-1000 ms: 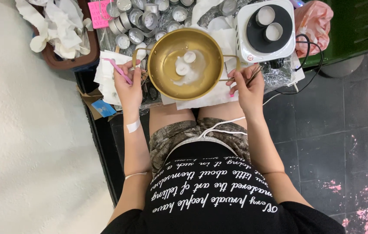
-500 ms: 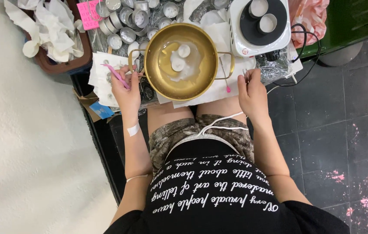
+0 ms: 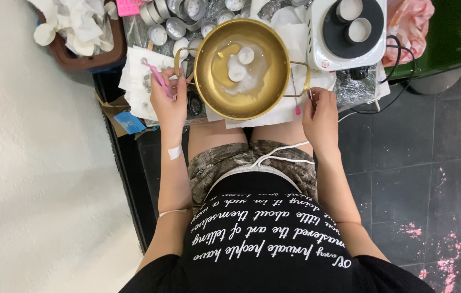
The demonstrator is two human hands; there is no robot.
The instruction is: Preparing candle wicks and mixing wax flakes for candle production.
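Head view, looking straight down: gold-coloured metal pot (image 3: 241, 68) on white paper at the near edge of a crowded worktable (image 3: 360, 87), just above the knees. Shallow clear liquid inside, with pale wax discs (image 3: 238, 65) lying in it. Likely rigid and moderately heavy, prone to slosh, possibly warm; slick metal walls, so best taken by the two thin wire handles at opposite sides and kept level. Discs probably soft and slippery when wet.

Left hand (image 3: 168, 100) just left of the pot, fingers curled shut, pinching a slim pink tool (image 3: 157, 78) and resting at the left handle. Right hand (image 3: 320, 116) just right of the pot, fingers folded in a pinch on a thin pink-tipped tool (image 3: 296, 103) beside the right handle; whether touching the handle itself, cannot tell.

Behind the pot: small metal candle cups (image 3: 176, 21). Right of the pot: white hot plate (image 3: 347, 30) carrying two cups.
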